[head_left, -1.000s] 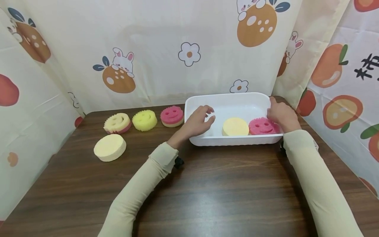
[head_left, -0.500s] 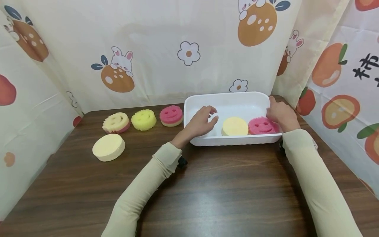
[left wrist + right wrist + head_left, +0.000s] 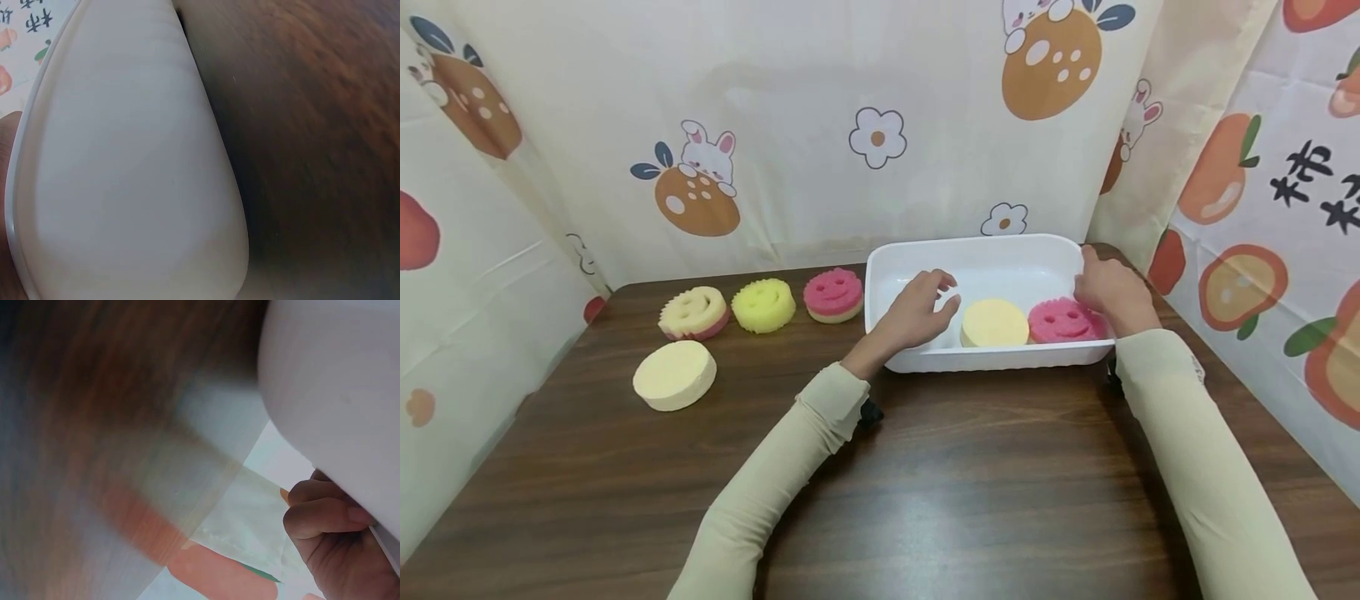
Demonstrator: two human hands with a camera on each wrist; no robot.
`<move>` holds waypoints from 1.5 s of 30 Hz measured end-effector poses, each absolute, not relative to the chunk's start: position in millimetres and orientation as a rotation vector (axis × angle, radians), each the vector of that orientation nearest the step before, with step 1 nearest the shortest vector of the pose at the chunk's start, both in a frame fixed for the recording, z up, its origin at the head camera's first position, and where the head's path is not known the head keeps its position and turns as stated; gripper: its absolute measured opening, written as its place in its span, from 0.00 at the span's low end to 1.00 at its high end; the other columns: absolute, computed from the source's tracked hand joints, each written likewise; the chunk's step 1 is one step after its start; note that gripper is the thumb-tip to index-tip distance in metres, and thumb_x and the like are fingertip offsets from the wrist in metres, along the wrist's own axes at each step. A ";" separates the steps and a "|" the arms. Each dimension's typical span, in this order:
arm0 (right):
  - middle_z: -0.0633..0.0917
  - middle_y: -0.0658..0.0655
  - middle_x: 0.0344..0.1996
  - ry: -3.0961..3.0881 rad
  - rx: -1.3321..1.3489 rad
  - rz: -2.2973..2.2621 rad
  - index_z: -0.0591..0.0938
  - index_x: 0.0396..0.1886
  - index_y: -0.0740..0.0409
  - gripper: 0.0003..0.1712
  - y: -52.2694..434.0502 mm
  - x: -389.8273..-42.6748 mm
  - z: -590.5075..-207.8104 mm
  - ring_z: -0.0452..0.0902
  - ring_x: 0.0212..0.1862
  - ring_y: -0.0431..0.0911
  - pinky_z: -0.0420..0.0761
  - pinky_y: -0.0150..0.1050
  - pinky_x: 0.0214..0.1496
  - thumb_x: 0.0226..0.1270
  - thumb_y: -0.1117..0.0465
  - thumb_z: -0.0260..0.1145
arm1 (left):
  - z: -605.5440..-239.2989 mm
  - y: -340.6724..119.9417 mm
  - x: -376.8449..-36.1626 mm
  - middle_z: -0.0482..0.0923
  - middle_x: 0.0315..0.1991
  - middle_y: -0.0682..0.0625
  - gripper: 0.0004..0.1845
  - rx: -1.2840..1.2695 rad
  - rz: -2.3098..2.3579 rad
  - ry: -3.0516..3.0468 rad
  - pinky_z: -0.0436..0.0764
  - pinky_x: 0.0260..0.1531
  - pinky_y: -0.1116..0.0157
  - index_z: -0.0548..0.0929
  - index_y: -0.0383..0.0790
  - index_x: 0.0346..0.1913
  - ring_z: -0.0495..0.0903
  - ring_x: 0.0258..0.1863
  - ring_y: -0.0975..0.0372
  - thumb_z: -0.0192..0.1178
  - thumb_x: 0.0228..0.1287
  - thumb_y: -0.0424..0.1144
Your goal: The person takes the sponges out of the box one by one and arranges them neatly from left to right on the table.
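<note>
A white rectangular tray [image 3: 992, 359] stands near the back right of the table. Inside it lie a plain cream round sponge [image 3: 995, 323] and, to its right, a pink smiley-face sponge [image 3: 1066, 322]. My left hand [image 3: 919, 312] is over the tray's left part, its fingers loosely bent around nothing, left of the cream sponge. At the right end, my right hand [image 3: 1112, 287] grips the tray's rim; the right wrist view has its curled fingers [image 3: 325, 515] under the edge. In the left wrist view, the tray's outer wall [image 3: 131, 150] covers most of that hand.
Left of the tray are a pink-and-cream smiley sponge [image 3: 833, 294], a yellow one [image 3: 763, 305] and a cream-and-pink one [image 3: 694, 312]. A plain cream round sponge [image 3: 675, 375] lies before them on the dark wooden table [image 3: 962, 483]. Printed curtains [image 3: 805, 125] hang behind and beside the table.
My left hand has moved a little to the right over the tray. The right hand, the tray and the sponges stay in place.
</note>
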State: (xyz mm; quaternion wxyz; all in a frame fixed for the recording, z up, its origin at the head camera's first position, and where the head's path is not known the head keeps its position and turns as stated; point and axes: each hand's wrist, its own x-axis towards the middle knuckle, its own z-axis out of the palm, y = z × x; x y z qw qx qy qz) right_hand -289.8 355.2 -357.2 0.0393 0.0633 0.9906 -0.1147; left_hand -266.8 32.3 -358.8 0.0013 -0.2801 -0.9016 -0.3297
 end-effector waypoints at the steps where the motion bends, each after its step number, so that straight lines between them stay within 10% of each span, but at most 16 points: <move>1: 0.71 0.80 0.55 3.032 0.196 -0.351 0.46 0.77 0.66 0.41 355.3 -289.7 -356.7 0.72 0.52 0.72 0.73 0.71 0.56 0.73 0.54 0.50 | -359.1 33.3 -266.8 0.75 0.58 0.41 0.20 -0.886 -1.036 -2.826 0.76 0.60 0.58 0.73 0.37 0.61 0.78 0.57 0.53 0.51 0.74 0.45; 45: 0.72 0.79 0.55 3.050 0.219 -0.366 0.51 0.75 0.66 0.39 352.8 -288.7 -357.6 0.73 0.51 0.71 0.74 0.71 0.54 0.71 0.55 0.53 | -363.6 65.1 -268.5 0.76 0.57 0.43 0.20 -0.911 -0.880 -2.837 0.76 0.58 0.59 0.74 0.38 0.61 0.76 0.56 0.54 0.51 0.74 0.46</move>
